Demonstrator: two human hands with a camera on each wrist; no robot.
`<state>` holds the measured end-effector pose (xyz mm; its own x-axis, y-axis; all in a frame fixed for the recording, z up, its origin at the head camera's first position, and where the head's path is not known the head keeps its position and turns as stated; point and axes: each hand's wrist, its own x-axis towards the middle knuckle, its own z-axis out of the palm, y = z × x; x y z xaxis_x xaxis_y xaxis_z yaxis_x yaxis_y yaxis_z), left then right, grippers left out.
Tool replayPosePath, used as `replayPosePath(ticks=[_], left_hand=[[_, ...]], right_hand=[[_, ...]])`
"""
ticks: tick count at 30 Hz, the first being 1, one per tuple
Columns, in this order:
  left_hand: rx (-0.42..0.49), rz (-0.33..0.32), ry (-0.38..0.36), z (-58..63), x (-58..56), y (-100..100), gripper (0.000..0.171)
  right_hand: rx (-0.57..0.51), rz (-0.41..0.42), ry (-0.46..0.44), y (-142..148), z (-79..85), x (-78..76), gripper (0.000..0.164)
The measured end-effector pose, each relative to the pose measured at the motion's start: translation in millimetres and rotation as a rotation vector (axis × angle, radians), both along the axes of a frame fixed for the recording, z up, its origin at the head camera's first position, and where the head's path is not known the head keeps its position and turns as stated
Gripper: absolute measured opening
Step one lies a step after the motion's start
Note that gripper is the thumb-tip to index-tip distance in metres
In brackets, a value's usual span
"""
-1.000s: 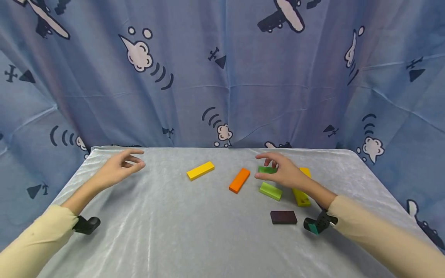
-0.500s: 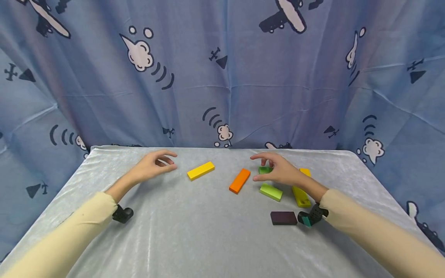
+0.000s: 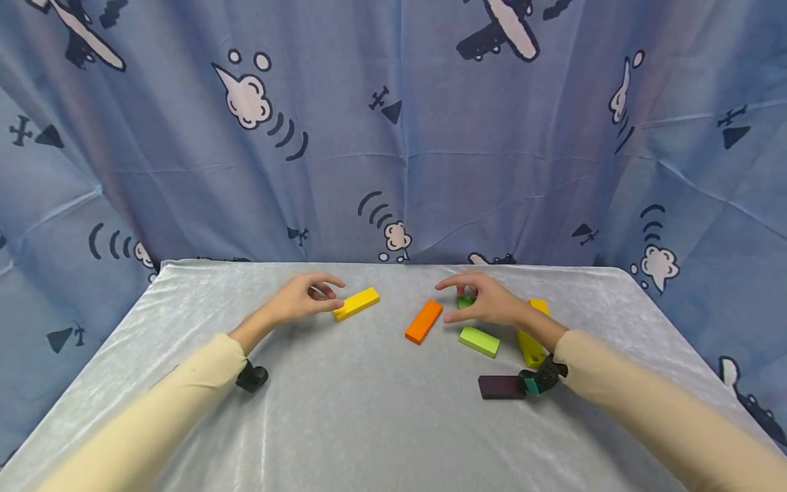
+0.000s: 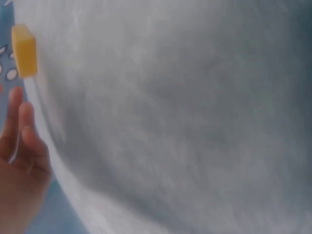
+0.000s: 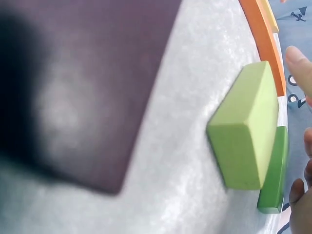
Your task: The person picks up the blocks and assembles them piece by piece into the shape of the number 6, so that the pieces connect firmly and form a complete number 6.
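My left hand [image 3: 307, 298] hovers at the left end of a yellow block [image 3: 358, 303], thumb and fingers parted; in the left wrist view the fingertips stand apart from the yellow block [image 4: 25, 52]. To the right, my right hand [image 3: 486, 299] hangs above the table with thumb and index finger spread and nothing between them. An orange block [image 3: 423, 322] lies just left of its fingertips. Behind the fingers a dark green block [image 3: 465, 301] is partly hidden. Below the hand sits a light green block [image 3: 479, 341], also large in the right wrist view.
A yellow-green block [image 3: 532, 347] lies partly under the right forearm. Nearer the front is a dark purple block [image 3: 501, 387], its right end by the wrist camera. A pale cloth covers the table [image 3: 369, 424], and a blue patterned curtain [image 3: 332, 137] hangs behind it.
My left hand has moved right, from the table's left side to the yellow block. My right hand has drifted slightly left towards the orange block. The blocks have stayed in place.
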<state>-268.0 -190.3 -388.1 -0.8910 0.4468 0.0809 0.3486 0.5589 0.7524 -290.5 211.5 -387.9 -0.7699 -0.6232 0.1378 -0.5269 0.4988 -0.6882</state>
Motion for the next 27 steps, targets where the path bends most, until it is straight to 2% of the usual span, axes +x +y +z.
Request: replayPosePath(ticks=[16, 27], left_hand=[[-0.051, -0.041, 0.036, -5.2, -6.8, 16, 0.037], [-0.077, -0.022, 0.047, -8.2, -8.6, 18, 0.031]], right_hand=[[0.003, 0.046, -0.005, -11, -5.1, -4.1, 0.052], [0.005, 0.063, -0.023, -17, -7.5, -8.6, 0.050]])
